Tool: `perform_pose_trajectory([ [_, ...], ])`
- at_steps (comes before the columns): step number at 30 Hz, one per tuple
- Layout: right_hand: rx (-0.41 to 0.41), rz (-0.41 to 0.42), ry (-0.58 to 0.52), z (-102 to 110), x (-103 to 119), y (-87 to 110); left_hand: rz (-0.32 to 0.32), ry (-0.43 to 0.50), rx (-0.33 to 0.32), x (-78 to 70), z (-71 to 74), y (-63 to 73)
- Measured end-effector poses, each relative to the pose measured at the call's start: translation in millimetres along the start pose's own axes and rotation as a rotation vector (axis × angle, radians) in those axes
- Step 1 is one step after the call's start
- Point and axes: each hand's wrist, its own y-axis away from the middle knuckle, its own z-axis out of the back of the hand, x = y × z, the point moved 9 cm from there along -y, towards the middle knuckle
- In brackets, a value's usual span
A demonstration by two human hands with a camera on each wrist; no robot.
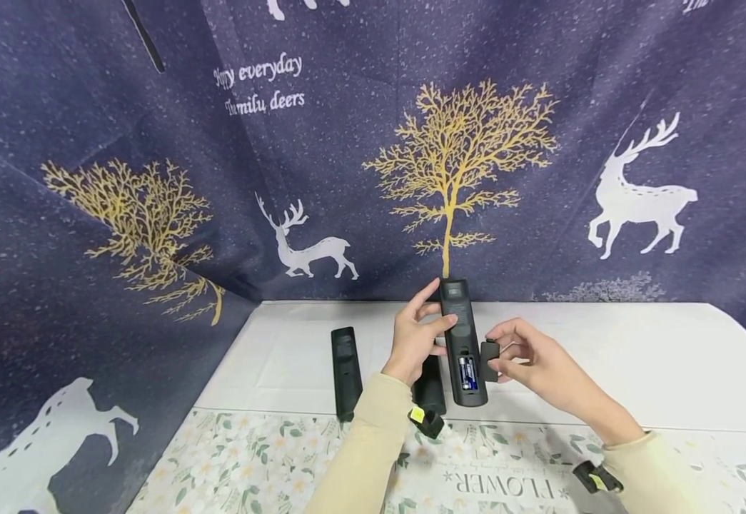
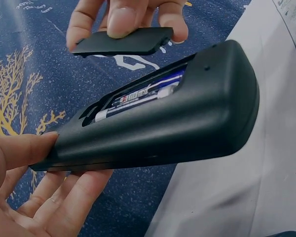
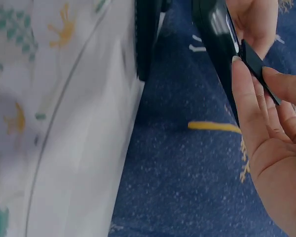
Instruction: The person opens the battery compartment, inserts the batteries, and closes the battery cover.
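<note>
My left hand (image 1: pixel 414 335) grips a black remote control (image 1: pixel 457 307) near its far end, back side up, with the thumb on the back and fingers beneath. Its battery compartment lies uncovered, and blue-and-white batteries (image 2: pixel 143 94) sit inside. Between thumb and fingers, my right hand (image 1: pixel 536 360) pinches a small black battery cover (image 1: pixel 490 359) just right of the remote. In the left wrist view the cover (image 2: pixel 126 42) hangs above the compartment, apart from it. The right wrist view shows the cover (image 3: pixel 259 69) edge-on beside the remote (image 3: pixel 214 44).
Another black remote (image 1: pixel 345 375) lies on the white table (image 1: pixel 283 357) to the left. A further black one (image 1: pixel 429 385) is partly hidden behind my left hand. Floral cloth (image 1: pixel 250 457) covers the near edge, and a dark blue patterned curtain (image 1: pixel 385 143) hangs behind.
</note>
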Motion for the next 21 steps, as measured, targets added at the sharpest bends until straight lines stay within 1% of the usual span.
perform_pose_trajectory([
  [2, 0.005, 0.017, 0.007, -5.9, 1.5, 0.2, 0.0, -0.001, 0.001, 0.1, -0.2, 0.2],
  [7, -0.006, 0.056, 0.063, -17.7, 5.0, 0.1, -0.005, 0.003, 0.012, -0.2, -1.4, 0.6],
  [12, 0.001, 0.085, 0.052, -26.9, 7.2, -0.5, -0.007, 0.0, 0.013, -0.4, -1.2, 0.6],
  [16, 0.007, 0.111, 0.086, -31.8, 8.3, -0.3, -0.007, -0.006, 0.008, -0.3, 0.1, 0.6],
  [21, -0.007, 0.112, 0.117, -33.0, 8.3, -0.3, -0.005, -0.01, 0.008, -0.5, 0.9, 0.4],
])
